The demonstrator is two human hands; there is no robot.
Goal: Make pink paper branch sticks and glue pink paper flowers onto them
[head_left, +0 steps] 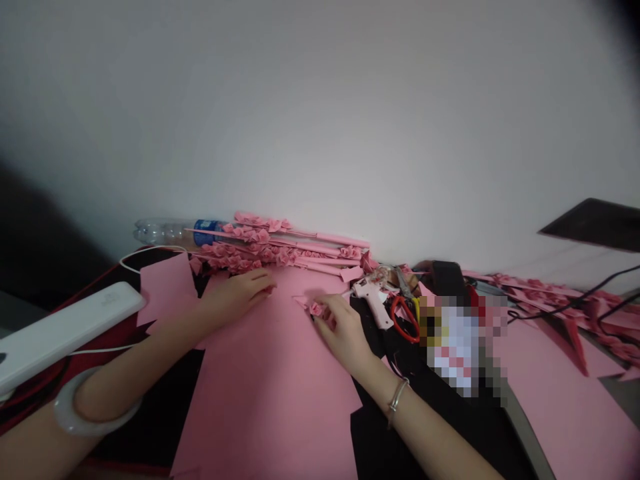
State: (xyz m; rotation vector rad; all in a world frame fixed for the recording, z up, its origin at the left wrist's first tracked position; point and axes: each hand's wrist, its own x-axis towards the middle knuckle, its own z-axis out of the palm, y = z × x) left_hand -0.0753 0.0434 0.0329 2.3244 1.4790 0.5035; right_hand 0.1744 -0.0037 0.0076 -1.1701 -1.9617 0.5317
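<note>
Between the fingers of my right hand (pixel 340 327) is a small pink paper flower (pixel 316 309), pinched just above the pink paper sheets (pixel 270 387). A thin pointed piece of pink paper (pixel 300 301) sticks out to the flower's left. My left hand (pixel 245 291) rests over the upper left part of the sheets, fingers stretched out, with nothing visible in it. Behind both hands lies a pile of pink paper flowers on stems (pixel 270 250). A white glue gun (pixel 374 303) and red-handled scissors (pixel 405 320) lie right of my right hand.
A clear plastic bottle (pixel 167 231) lies against the wall at the back left. A long white device (pixel 70 333) stands at the left, with white cables near it. More pink paper (pixel 565 393) and paper flowers (pixel 545 297) lie at the right, near black cables (pixel 575 307).
</note>
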